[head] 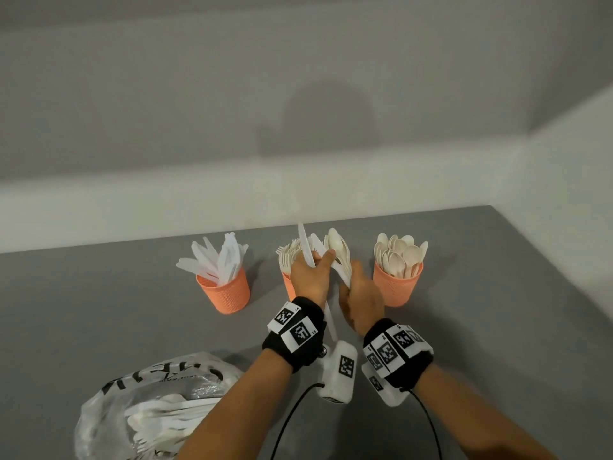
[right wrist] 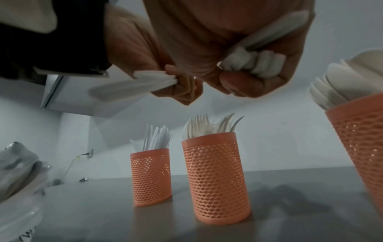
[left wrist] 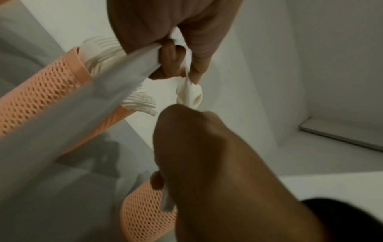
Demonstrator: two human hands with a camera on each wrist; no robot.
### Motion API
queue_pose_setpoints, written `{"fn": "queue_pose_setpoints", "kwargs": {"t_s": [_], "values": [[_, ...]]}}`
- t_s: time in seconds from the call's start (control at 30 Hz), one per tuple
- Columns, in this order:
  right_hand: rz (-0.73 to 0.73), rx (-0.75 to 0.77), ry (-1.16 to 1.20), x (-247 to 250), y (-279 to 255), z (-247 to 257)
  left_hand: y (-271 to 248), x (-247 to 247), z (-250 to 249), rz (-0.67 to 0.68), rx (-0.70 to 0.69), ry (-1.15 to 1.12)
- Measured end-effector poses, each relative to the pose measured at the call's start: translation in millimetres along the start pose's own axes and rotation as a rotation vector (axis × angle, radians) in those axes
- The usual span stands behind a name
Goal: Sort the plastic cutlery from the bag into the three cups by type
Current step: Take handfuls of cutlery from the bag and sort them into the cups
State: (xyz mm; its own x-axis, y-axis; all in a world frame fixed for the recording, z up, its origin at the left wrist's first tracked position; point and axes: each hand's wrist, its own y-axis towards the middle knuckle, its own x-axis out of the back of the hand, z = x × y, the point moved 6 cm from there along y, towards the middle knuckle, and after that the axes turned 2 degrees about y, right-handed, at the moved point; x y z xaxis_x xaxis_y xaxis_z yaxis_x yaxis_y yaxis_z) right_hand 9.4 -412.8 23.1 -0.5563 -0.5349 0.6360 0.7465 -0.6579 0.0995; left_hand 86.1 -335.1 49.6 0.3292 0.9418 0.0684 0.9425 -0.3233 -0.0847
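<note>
Three orange mesh cups stand in a row: knives cup (head: 229, 292), forks cup (right wrist: 215, 176) and spoons cup (head: 398, 285). My left hand (head: 310, 277) hovers in front of the forks cup and grips a few white knives (head: 303, 244), blades up. Its thumb lies against a bunch of cream spoons (head: 338, 250). My right hand (head: 360, 292), close beside it, grips that bunch by the handles (right wrist: 259, 63). In the left wrist view the spoon bowls (left wrist: 188, 95) show between both hands. The clear plastic bag (head: 149, 403) with more cutlery lies at the near left.
The grey table (head: 99, 310) meets a white wall behind the cups and on the right. Cables run down from the wrist cameras near the front edge. The bag (right wrist: 16, 180) sits left of the knives cup (right wrist: 151, 176).
</note>
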Motion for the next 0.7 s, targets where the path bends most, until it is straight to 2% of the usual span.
{"fn": "queue_pose_setpoints", "kwargs": {"t_s": [0.13,0.27,0.37,0.47,0.6,0.7], "values": [[0.029,-0.07,0.129,-6,1,-8,7,9,-9,-0.078,-0.095,0.061],[0.1,0.058,0.197,-9,-3,7,21,23,-10,-0.102,-0.027,-0.079],[0.175,0.049,0.276,-15,-2,12,36,43,-27,-0.114,-0.026,-0.093],[0.238,0.063,0.361,-22,1,18,52,72,-45,-0.197,0.025,-0.222],[0.283,-0.121,0.563,-31,4,15,71,129,-82,-0.367,-0.134,-0.311],[0.339,-0.225,0.684,-33,3,16,80,169,-103,-0.491,-0.272,-0.264]]}}
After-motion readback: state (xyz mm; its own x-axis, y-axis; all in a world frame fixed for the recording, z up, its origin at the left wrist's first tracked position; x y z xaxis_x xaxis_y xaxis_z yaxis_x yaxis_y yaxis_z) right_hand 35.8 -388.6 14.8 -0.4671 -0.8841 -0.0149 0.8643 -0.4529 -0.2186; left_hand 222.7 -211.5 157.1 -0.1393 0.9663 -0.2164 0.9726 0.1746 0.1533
